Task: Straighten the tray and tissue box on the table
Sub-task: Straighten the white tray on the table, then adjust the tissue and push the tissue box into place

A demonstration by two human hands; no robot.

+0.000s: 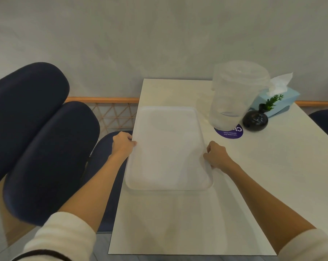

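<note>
A white rectangular tray [168,147] lies on the white table [253,185], its long side running away from me along the table's left edge. My left hand [122,145] grips the tray's left rim. My right hand [216,155] grips the right rim. A light blue tissue box [280,103] sits at the far right of the table, turned at an angle, with a white tissue sticking up. A clear jug partly hides it.
A clear plastic jug [233,97] stands on a purple round sticker [230,132] just right of the tray's far end. A small black vase [255,120] with a green sprig stands in front of the tissue box. Dark blue chairs [36,138] crowd the left; a wall is behind.
</note>
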